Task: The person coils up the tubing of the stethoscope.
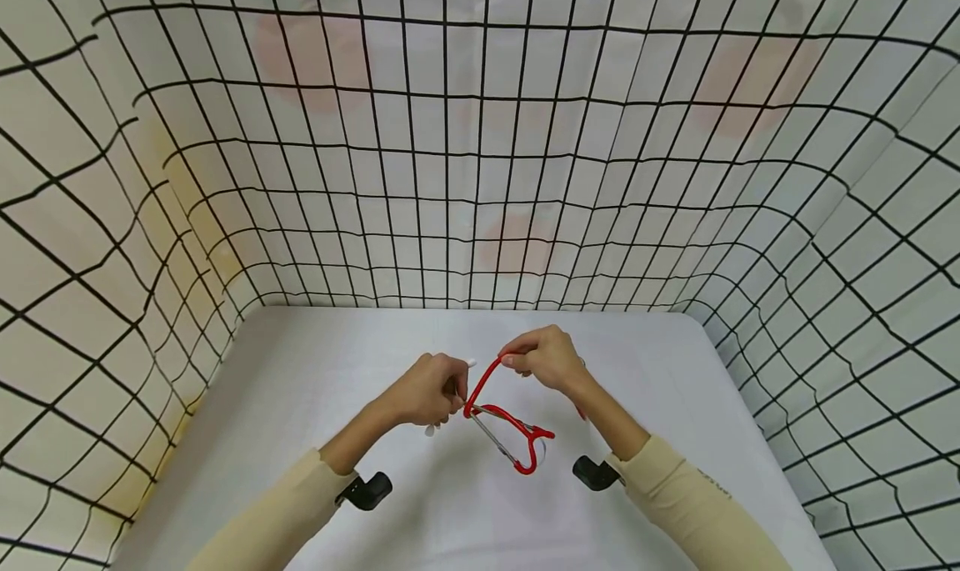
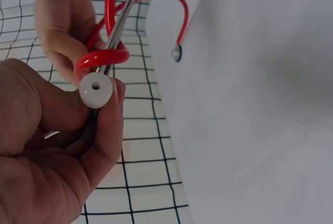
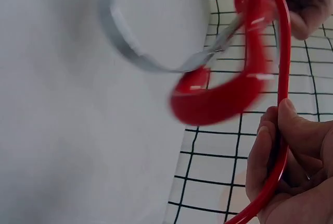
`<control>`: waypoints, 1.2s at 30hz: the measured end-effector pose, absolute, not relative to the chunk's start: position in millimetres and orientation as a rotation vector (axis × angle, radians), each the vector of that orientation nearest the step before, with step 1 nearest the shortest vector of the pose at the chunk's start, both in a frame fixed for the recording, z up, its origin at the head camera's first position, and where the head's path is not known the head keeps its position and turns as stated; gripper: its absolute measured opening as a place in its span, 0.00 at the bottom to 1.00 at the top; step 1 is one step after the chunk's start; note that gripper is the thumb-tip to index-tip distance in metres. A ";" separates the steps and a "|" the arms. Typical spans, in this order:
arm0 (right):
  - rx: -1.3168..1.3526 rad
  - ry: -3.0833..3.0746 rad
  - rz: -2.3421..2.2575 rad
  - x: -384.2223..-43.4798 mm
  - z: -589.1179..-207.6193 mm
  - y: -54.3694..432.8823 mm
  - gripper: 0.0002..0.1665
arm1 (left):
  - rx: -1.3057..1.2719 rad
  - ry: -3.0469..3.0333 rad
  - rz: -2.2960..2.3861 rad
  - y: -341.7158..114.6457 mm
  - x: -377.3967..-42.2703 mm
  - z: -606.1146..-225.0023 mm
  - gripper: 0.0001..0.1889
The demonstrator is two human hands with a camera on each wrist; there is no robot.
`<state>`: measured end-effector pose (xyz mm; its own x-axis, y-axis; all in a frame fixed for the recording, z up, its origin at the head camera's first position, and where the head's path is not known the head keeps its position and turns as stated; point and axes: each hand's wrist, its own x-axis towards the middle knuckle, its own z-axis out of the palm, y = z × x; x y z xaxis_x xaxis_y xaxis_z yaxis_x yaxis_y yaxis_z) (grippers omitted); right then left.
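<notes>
A stethoscope with red tubing (image 3: 283, 67) hangs between my hands above the table. My left hand (image 1: 431, 389) grips its metal ear tubes close to the white eartips (image 2: 96, 90). Around those ear tubes the red tubing makes a loop (image 2: 104, 57). A length of the tubing is pinched between thumb and fingers of my right hand (image 1: 550, 359), which is farther right and slightly higher. The red Y-shaped yoke (image 3: 218, 101) and a curved metal band (image 3: 125, 41) dangle below, blurred in the right wrist view. In the left wrist view, the chestpiece (image 2: 177, 53) hangs from the tubing's end.
A white-covered table (image 1: 337, 338) lies beneath my hands. Black wire grid panels (image 1: 480, 154) rise behind it and on both sides, with white cloth behind them. A dark camera mount (image 1: 367, 491) sticks out from each wrist.
</notes>
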<state>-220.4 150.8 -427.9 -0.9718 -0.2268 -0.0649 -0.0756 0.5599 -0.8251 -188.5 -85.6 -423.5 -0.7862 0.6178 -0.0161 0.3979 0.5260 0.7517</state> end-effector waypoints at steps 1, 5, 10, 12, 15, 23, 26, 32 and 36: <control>-0.223 2.598 -1.390 -220.9 -429.2 151.7 0.05 | 0.847 2.459 1.135 -85.0 -187.6 -421.6 0.10; -0.187 2.501 -1.449 -222.5 -434.7 154.4 0.07 | 0.860 2.397 1.171 -82.4 -185.0 -415.7 0.10; -0.164 2.398 -1.555 -222.3 -442.1 156.5 0.09 | 0.847 2.385 1.254 -79.6 -183.4 -409.2 0.10; -0.126 2.358 -1.593 -222.1 -446.7 157.0 0.09 | 0.817 2.384 1.300 -78.8 -183.4 -407.4 0.10; -0.065 2.341 -1.593 -220.9 -453.1 156.0 0.10 | 0.777 2.365 1.365 -77.5 -184.2 -405.1 0.09; -0.022 2.142 -1.697 -210.3 -451.1 146.4 0.15 | 0.635 2.332 1.552 -76.2 -188.5 -400.9 0.07; -0.067 2.019 -1.774 -208.1 -454.7 146.4 0.17 | 0.523 2.369 1.626 -77.4 -191.4 -402.4 0.07; -0.063 1.925 -1.804 -204.9 -470.7 140.0 0.17 | 0.291 2.415 1.765 -79.4 -196.7 -408.5 0.06; -0.021 1.950 -1.761 -200.9 -474.1 131.0 0.16 | 0.237 2.455 1.839 -79.4 -199.9 -412.1 0.06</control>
<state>-200.9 131.0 -474.1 -0.8703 -0.3412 -0.3552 0.3187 0.1598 -0.9343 -199.9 -79.4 -412.1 -0.9860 0.1616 0.0401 0.0839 0.2746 0.9579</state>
